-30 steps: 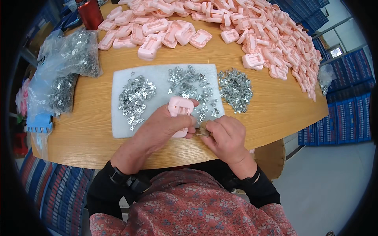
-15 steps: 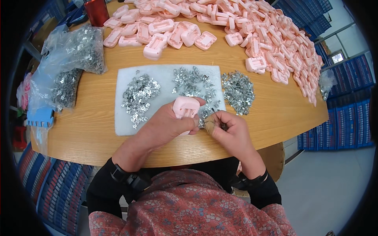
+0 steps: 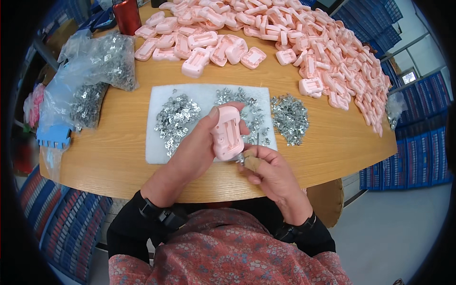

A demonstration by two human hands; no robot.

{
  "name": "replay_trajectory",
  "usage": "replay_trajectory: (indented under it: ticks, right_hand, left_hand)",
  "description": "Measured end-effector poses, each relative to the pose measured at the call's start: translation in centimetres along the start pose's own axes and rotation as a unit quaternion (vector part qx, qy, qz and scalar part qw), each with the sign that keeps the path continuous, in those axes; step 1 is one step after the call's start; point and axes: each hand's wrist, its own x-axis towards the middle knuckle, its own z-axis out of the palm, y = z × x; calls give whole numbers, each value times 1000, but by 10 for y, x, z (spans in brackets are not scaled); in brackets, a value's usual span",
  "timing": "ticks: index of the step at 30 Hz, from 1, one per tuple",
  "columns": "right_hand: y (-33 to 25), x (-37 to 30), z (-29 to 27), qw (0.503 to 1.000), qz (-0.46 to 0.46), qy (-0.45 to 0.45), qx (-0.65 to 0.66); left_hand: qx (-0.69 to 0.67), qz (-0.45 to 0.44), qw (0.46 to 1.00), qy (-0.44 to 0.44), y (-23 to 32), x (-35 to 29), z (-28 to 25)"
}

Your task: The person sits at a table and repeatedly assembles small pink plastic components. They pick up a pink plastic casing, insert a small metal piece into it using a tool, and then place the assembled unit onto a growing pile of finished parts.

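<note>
A pink plastic casing [image 3: 228, 134] with long slots in its upturned face is gripped in my left hand [image 3: 194, 149], thumb and fingers along its sides. My right hand [image 3: 270, 169] is closed at the casing's lower right corner, a tan covering on one finger. It pinches a small metal clip [image 3: 241, 159]; other bits may be hidden within the fingers. Under and beyond my hands lies a white foam sheet [image 3: 156, 114] with a left heap of metal clips [image 3: 178, 116] and a second heap [image 3: 254, 116], partly covered by my left hand and the casing.
Another metal clip pile [image 3: 289, 118] lies right of the foam. Pink casings [image 3: 313, 52] cover the table's far side. At left stand clear bags of metal parts [image 3: 111, 61], a blue foam piece [image 3: 53, 136] and a red cylinder [image 3: 127, 16]. Blue racks [image 3: 399, 161] flank the table.
The casing has been turned upright in my left hand, its slotted face now more visible. My right hand has come in with the metal clip to the casing's lower end. The view has shifted slightly.
</note>
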Motion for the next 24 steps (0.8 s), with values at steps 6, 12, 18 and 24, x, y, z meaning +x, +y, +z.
replay_trajectory:
  ticks: [6,12,18,24]
  right_hand:
    - [4,0,-3,999,-24,-23,34]
    - [-9,-9,-37,956,-151,-114,-225]
    - [-33,-29,-31,921,-141,-100,-349]
    - [-18,-27,-31,884,-278,69,-369]
  left_hand:
    - [82,66,993,48,-3,-8,18]
    - [122,-68,990,11,-6,-16,1]
    - [225,-222,944,-99,5,-19,16]
    - [61,-189,977,-70,-16,-20,9]
